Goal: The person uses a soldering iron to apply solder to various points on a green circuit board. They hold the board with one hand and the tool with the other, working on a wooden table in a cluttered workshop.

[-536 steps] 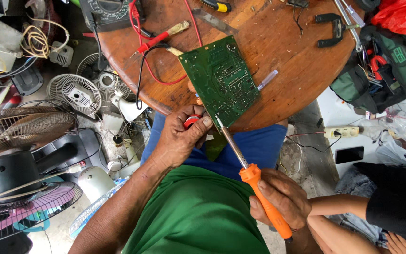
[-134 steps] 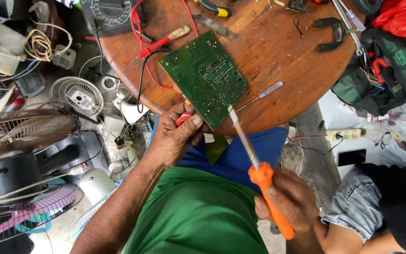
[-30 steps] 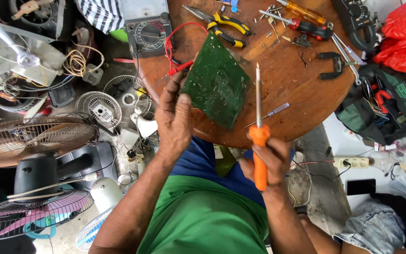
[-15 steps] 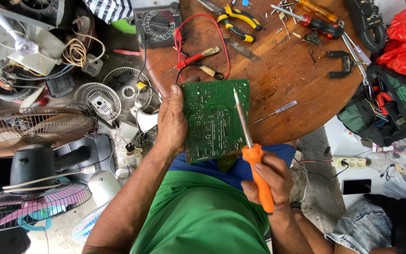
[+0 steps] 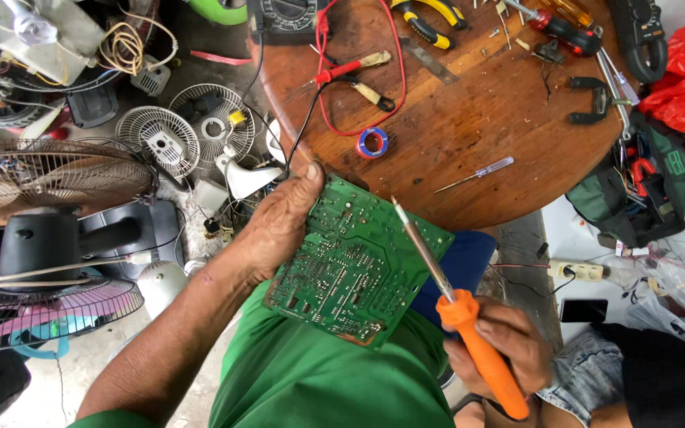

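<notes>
While fan grilles (image 5: 176, 135) crowd the floor at the left, the left hand (image 5: 279, 226) stays clamped on the edge of the green circuit board (image 5: 354, 273), now drawn off the round wooden table (image 5: 469, 135) and tilted over the lap, solder side up. The right hand (image 5: 497, 349), fingers wrapped tight around the orange-handled soldering iron (image 5: 453, 301), has brought its tip over the board's upper edge, close enough for soldering.

Green circuit board (image 5: 354, 265) tilted over the lap, solder side up with rows of silver joints, gripped at its upper left edge, orange-handled soldering iron (image 5: 457, 309) held by the handle, metal tip slanting up over the board's right edge
</notes>
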